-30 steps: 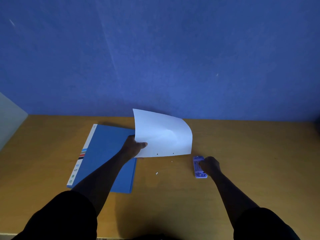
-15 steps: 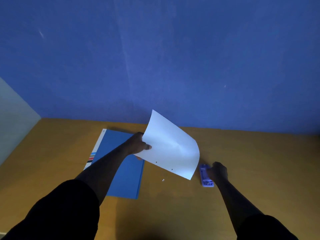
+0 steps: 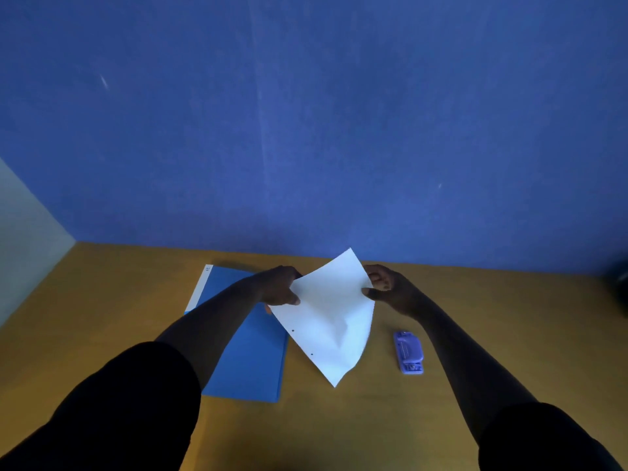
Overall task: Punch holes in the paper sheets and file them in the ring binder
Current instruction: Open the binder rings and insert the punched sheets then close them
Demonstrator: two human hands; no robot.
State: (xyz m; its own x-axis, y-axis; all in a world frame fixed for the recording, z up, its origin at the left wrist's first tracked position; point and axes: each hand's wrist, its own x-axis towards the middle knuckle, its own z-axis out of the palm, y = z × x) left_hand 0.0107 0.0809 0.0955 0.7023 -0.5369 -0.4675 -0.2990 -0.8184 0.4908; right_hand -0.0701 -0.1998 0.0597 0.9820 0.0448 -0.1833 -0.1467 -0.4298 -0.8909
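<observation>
White paper sheet (image 3: 331, 317) pinched on both sides, up off the desk (image 3: 475, 300). Left hand (image 3: 278, 287) gripping the sheet's 9 o'clock edge, thumb on the near face, other fingers (image 3: 295, 274) curled behind. Right hand (image 3: 387, 287) pinching the 3 o'clock edge, thumb (image 3: 368, 292) on front, rest folded behind. Neither hand spread flat, both clamped on paper.

Sheet hanging tilted, one corner pointing up at 12, opposite corner drooping toward 6. Two punched holes (image 3: 293, 330) visible along the lower-left edge, so punching on this one looks done, filing still to go.

Key bit for the next move: blue ring binder (image 3: 251, 362) lying shut on the desk at roughly 8 o'clock from the sheet, right under the left forearm, long axis running near-to-far with a slight lean. Punched edge already facing the binder side, which is handy. Left hand clearly nearer, so probably the one to flip the cover while the right keeps the paper. Rings not visible with the cover down.

Purple hole punch (image 3: 407, 351) parked at about 4 o'clock from the sheet, well apart from the binder, untouched.
</observation>
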